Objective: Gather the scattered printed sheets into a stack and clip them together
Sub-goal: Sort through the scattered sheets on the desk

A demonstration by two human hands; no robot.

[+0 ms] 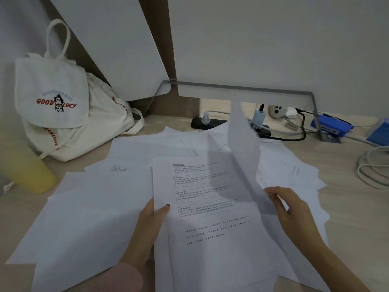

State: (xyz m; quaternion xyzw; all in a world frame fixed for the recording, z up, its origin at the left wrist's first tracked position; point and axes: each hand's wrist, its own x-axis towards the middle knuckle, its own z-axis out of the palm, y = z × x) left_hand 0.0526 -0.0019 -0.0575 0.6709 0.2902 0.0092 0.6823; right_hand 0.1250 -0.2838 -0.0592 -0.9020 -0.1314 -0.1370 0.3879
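Left hand (152, 218): your thumb (165, 208) on top of a printed sheet (210, 207), fingers beneath its edge.
Right hand (291, 209): your fingertips (272, 192) pinch a raised sheet (244, 144) at its lower corner.
Forearms: both reach forward, left in a pink sleeve (120, 277).

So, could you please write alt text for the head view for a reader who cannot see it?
A person's left hand grips a printed sheet while the right hand pinches a raised sheet, over scattered sheets on a desk. A white bag sits back left.
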